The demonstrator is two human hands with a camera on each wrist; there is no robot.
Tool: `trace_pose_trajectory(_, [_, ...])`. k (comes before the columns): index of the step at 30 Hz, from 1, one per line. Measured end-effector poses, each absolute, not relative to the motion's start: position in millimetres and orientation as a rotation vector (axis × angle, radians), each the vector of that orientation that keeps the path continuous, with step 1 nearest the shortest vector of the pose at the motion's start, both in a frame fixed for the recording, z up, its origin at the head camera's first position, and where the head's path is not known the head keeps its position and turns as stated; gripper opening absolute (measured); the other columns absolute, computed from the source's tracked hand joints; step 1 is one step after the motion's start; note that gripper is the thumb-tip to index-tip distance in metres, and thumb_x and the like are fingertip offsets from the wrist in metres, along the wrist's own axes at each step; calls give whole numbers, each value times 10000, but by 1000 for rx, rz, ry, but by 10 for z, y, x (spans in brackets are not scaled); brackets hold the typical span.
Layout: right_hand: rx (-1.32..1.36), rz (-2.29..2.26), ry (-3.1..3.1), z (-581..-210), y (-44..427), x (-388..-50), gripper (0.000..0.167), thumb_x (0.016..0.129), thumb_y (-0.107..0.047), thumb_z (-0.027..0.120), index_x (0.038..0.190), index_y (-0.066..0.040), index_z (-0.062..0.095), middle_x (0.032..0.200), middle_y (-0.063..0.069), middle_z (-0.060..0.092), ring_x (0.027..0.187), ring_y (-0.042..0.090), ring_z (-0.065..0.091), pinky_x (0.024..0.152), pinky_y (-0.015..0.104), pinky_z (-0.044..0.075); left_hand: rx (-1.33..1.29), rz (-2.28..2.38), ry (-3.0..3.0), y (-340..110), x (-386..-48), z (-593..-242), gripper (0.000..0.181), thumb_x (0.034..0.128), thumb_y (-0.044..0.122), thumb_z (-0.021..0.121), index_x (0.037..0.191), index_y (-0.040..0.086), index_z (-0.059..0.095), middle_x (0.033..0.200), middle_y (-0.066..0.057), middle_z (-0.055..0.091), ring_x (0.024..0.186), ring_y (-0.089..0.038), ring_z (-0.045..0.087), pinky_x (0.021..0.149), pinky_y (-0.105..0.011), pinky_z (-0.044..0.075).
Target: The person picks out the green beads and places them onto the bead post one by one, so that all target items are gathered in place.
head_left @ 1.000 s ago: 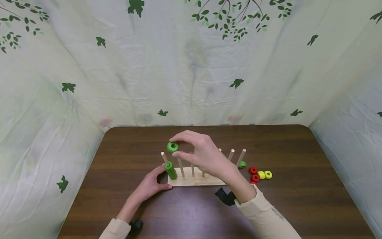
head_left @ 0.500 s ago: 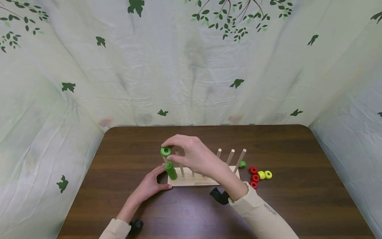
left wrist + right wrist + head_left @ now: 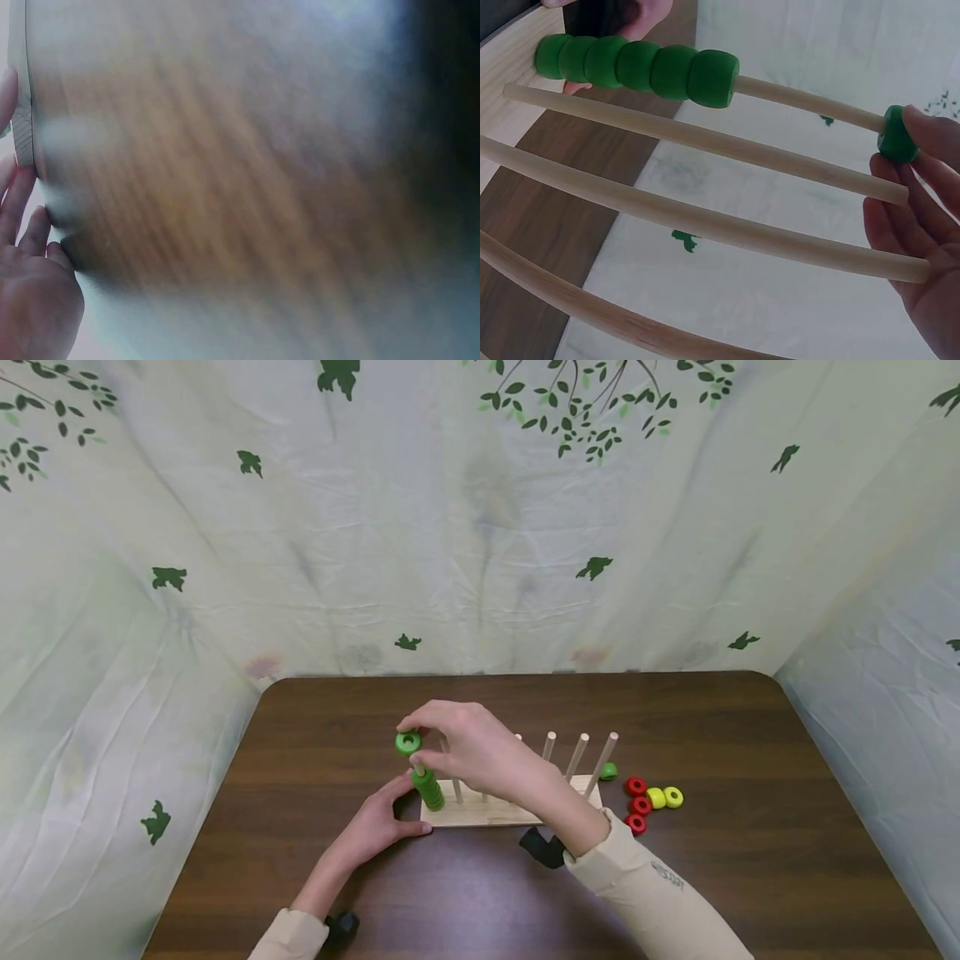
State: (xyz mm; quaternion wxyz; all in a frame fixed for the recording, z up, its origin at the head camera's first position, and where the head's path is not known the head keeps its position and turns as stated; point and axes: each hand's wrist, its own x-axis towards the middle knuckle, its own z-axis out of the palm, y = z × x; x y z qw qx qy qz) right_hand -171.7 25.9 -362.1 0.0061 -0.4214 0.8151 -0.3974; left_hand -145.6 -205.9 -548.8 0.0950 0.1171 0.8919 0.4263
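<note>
A wooden peg board (image 3: 487, 812) with upright dowels stands on the table. Green beads (image 3: 427, 790) are stacked low on its leftmost peg. My right hand (image 3: 480, 750) pinches another green bead (image 3: 407, 743) between thumb and fingers at that peg's top. The right wrist view shows this held bead (image 3: 897, 141) at the tip of the peg, well apart from the stacked beads (image 3: 634, 66). My left hand (image 3: 378, 827) grips the board's left end, thumb at the front corner and fingers at the back. In the left wrist view only part of the board's edge (image 3: 22, 97) shows.
Right of the board lie red beads (image 3: 641, 805), two yellow beads (image 3: 673, 797) and a green bead (image 3: 609, 771). The brown table (image 3: 750, 860) ends at a leaf-patterned cloth (image 3: 480, 527). Other pegs (image 3: 577, 755) rise beside my right forearm.
My right hand has moved left and slightly down with the green bead, from beside the leftmost peg to its tip. The left hand has stayed at the board's end.
</note>
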Motion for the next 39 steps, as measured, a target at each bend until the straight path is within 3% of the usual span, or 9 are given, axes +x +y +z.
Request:
trace_pose_trajectory(8, [-1292,-1133,2590,-3628,225,-1732,275,873,-123,763,1139,-130,693,1035,-126,646,931,-17,619,831,155,460,346,1254,2647,-2052,-1445,-5476,764,743,284,880,1423,259,534,1495,-22,444,1399,-246,355,1093,-534,313])
trace_pose_trajectory(25, [-1280,-1035,2622,-3613,196,-1738,250,881,-143,758,1125,-140,702,1013,-115,658,947,11,616,829,170,458,345,1256,2655,-2060,-1448,-5502,771,743,282,880,1427,283,525,1506,-8,429,1401,-242,349,1093,-535,311])
trace_pose_trajectory(29, [-1294,-1009,2631,-3604,214,-1731,268,891,-160,747,1154,-152,696,1055,-117,656,964,0,598,832,174,458,330,1250,2653,-2067,-1458,-5527,763,737,277,884,1416,283,537,1520,-19,409,1409,-243,335,1096,-531,305])
trace_pose_trajectory(39, [-1339,-1143,2663,-3588,339,-1699,301,925,-159,707,1223,-177,666,1187,-77,651,984,50,576,837,223,454,393,1268,2694,-2058,-1461,-5534,715,716,258,898,1360,236,588,1413,0,526,1352,-253,422,1078,-515,333])
